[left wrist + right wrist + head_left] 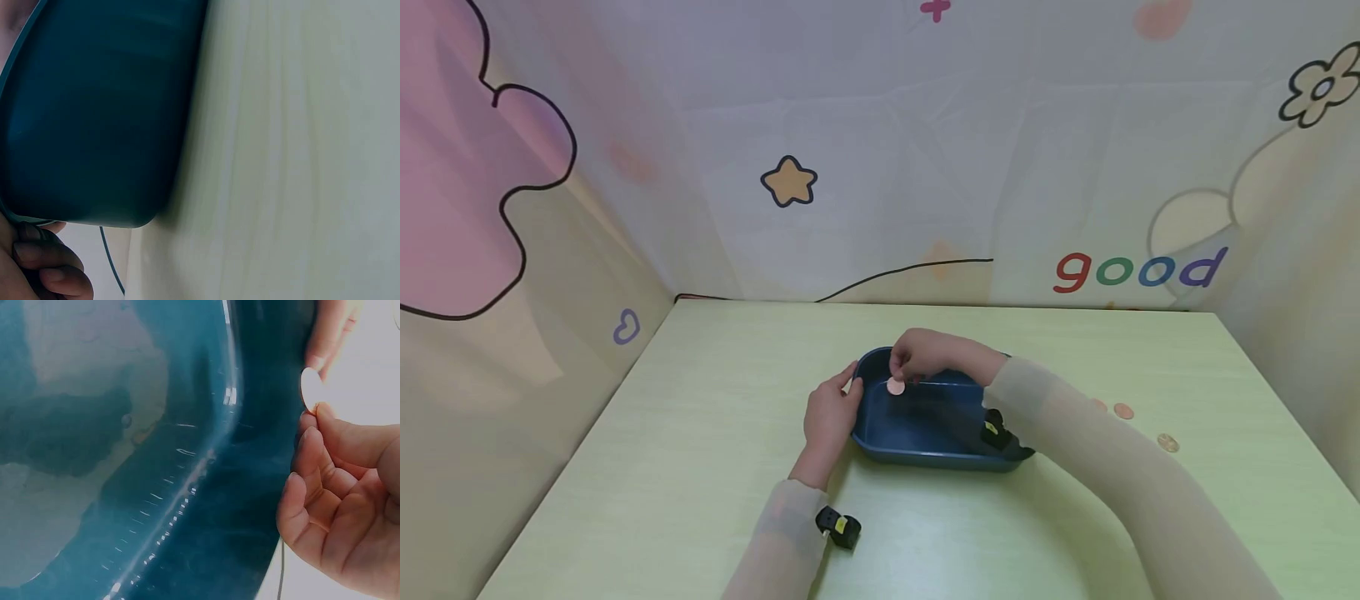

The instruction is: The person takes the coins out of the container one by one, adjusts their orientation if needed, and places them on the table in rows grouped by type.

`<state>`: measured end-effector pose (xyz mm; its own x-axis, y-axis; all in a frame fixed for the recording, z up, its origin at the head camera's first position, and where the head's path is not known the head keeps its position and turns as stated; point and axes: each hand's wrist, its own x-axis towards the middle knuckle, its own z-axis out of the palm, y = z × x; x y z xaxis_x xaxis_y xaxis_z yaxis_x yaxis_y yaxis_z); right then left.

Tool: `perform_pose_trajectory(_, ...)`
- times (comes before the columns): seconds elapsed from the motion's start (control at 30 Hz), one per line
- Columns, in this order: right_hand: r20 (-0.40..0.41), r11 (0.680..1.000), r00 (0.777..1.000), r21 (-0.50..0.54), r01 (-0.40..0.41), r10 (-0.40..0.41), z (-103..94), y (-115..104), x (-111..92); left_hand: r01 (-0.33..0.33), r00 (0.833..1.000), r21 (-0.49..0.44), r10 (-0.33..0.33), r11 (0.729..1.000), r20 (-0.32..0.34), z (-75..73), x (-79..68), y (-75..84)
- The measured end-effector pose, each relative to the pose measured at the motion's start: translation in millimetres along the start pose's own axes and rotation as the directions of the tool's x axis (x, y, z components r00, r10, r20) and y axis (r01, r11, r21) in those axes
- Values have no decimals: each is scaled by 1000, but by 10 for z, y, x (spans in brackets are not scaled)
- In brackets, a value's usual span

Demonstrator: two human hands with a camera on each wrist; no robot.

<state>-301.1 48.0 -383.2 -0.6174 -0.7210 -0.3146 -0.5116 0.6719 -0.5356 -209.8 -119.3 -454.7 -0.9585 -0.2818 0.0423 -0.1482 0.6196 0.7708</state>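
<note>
A blue plastic basin [917, 457] with rounded corners stands on the table. My left hand [832, 412] holds its left rim, thumb on the near side; in the left wrist view its curled fingers [50, 262] show beside the basin's [94, 119] edge. Over the basin's left back part, my right hand [921, 353] pinches a coin [896, 386], pale and copper-coloured. The right wrist view shows that coin [310, 389] between the thumb and fingertips of the right hand [344, 487], above the basin wall. My right forearm hides the basin's right end.
To the right of the basin, a coppery coin [1123, 411] and a duller, yellowish coin [1168, 442] lie on the pale table [737, 350]. Another coin [1101, 405] is partly hidden by the right sleeve. A printed cloth [880, 192] hangs behind the table.
</note>
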Motion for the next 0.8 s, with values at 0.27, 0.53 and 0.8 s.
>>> perform_pose_trajectory(0.27, -52, 998, 997, 29, 52, -50, -89, -10, -251, -13, 1000, -4, 13, 1000, -3, -5, -8, 4)
perform_pose_trajectory(0.53, -88, 997, 995, 58, 50, -45, -47, 21, -435, -7, 1000, -7, 7, 1000, 1, -12, -12, 2)
perform_pose_trajectory(0.8, -130, 994, 991, 102, 41, -28, 16, 92, -620, -7, 1000, -9, 7, 1000, -2, -7, -19, -4)
